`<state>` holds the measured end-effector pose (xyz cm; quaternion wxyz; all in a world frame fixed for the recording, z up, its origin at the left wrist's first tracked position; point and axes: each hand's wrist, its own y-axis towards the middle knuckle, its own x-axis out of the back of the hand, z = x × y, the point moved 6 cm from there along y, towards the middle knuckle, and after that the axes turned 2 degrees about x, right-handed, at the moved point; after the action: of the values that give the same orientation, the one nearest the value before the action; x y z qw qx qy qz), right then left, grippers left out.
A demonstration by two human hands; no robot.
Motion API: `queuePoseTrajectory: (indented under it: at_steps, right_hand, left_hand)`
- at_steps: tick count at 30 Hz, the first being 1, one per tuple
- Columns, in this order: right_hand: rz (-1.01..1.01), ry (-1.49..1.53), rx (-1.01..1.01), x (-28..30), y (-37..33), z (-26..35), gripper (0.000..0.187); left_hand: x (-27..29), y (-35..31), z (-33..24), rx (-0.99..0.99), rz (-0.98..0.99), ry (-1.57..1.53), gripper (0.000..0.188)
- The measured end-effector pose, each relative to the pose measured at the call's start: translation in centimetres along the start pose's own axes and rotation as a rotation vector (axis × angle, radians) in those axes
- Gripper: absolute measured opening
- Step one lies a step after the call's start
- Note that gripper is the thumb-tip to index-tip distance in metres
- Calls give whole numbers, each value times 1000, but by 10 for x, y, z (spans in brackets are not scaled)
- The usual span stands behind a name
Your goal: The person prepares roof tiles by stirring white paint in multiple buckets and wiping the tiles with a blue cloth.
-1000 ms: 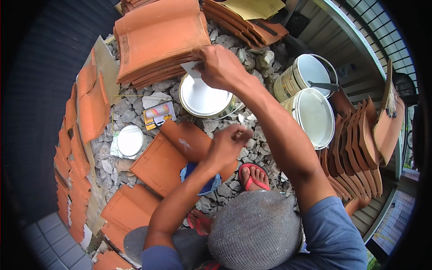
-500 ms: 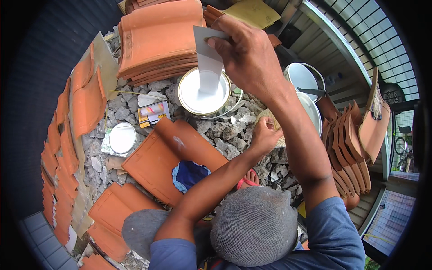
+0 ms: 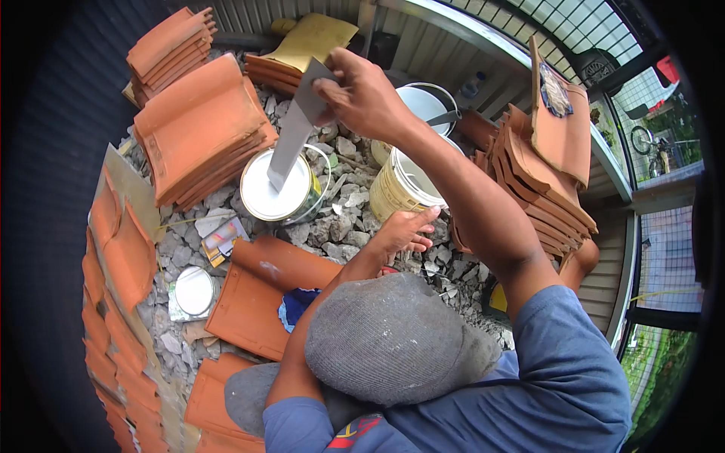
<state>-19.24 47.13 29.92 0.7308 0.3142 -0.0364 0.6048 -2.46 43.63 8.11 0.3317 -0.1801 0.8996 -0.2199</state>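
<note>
grey strip (image 3: 296, 124) (flat) slants from right fingers (image 3: 331, 90) over a tin (image 3: 309, 202).

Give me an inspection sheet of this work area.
Surface: broken grey rubble.
Work things: flat grey blade, lower end at the white-filled can; whether it dips in is unclear.
Clutter: stacked orange tiles, blue cloth.
Grips: right grip holds the blade; left grip is open, nothing in it, near a pale bucket.
Cables: none certain; one thin yellow strand.
Surroundings: ribbed wall, wire mesh.
</note>
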Motion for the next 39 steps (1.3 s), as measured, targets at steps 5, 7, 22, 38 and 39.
queuePoseTrajectory:
  at_steps: [5, 7, 22, 38, 39]
  right_hand:
    - [-23, 272, -359, 26, -29, -25, 18]
    - [-70, 321, -494, 32, -36, -35, 26]
    - [-121, 536, -620, 49, -81, -60, 35]
    - [-273, 773, -594, 57, -116, -50, 41]
    - [-268, 777, -598, 58, -118, -52, 41]
  left_hand:
    - [-38, 8, -13, -101, 228, -157, 97]
    - [-51, 13, -12, -62, 218, -160, 89]
    - [-27, 14, 12, -345, -504, -139, 30]
    - [68, -79, 26, -556, -982, -573, 35]
    - [67, -79, 23, -523, -922, -607, 42]
